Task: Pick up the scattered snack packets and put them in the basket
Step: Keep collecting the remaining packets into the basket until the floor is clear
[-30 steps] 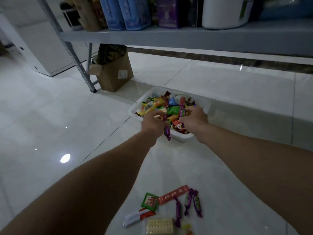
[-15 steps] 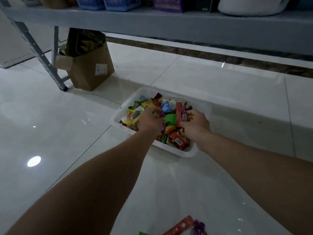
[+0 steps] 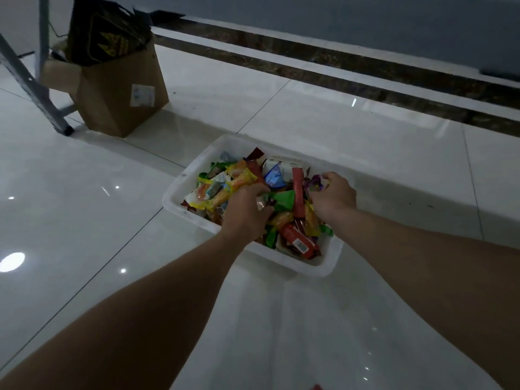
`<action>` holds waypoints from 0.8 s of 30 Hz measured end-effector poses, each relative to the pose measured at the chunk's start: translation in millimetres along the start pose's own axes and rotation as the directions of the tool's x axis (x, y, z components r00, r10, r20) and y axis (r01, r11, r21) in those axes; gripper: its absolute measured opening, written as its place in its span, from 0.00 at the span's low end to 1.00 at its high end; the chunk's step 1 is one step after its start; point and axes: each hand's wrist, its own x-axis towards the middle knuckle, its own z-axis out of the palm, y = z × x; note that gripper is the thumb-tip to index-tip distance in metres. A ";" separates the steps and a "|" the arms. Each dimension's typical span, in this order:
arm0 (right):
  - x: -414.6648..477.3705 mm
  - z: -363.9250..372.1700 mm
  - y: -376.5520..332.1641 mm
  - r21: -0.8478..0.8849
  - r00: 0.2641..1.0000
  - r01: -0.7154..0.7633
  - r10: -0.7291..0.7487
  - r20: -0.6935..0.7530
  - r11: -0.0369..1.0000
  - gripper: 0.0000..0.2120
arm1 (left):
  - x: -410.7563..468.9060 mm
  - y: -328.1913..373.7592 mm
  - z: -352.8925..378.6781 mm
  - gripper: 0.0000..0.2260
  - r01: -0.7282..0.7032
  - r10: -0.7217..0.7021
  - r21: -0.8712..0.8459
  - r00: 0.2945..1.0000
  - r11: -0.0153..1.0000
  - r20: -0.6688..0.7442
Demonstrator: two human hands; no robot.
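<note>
One white basket (image 3: pixel 194 215) on the tiled floor (image 3: pixel 84 192), centre of view; rectangular, long axis running from left-far to right-near, near corner towards the person

Snack packets (image 3: pixel 225 190) heaped in it above the rim, overlapping, too many to count. Those that can be picked out:
- one long red packet (image 3: pixel 297 192), long axis pointing away from the person, roughly across the basket
- one green packet (image 3: pixel 284 199), lying flat, pointed end to the right
- one red packet with a white label (image 3: pixel 299 243) at the near corner, long axis along the basket's

Two hands, both over the heap. Left hand (image 3: pixel 247 212): knuckles up, fingers bent down into the packets beside the green one; cannot tell if it grips anything. Right hand (image 3: pixel 333 195): fingertips pinching purple-wrapped sweets (image 3: pixel 313 182) just above the far right of the pile

One red packet tip (image 3: pixel 316 387) on the floor at the bottom edge, well apart from the basket

One cardboard box (image 3: pixel 118 94) far left, one dark bag (image 3: pixel 104 35) sticking out of it, beside a metal rack leg (image 3: pixel 33 88)
</note>
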 end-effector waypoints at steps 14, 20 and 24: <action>-88.8 -36.6 28.9 0.035 0.953 0.251 -0.253 0.166 0.967 0.18 | -97.7 18.7 -18.4 0.17 0.088 -0.086 0.032 0.995 0.996 -0.051; -139.8 -33.9 65.7 0.093 0.924 0.318 -0.330 0.191 0.944 0.23 | -158.6 16.3 -5.5 0.22 0.192 -0.191 0.014 0.980 0.981 -0.063; -163.7 -33.0 94.6 0.138 0.915 0.289 -0.316 0.250 0.947 0.23 | -189.4 6.9 0.2 0.23 0.247 -0.246 0.014 0.966 0.969 -0.075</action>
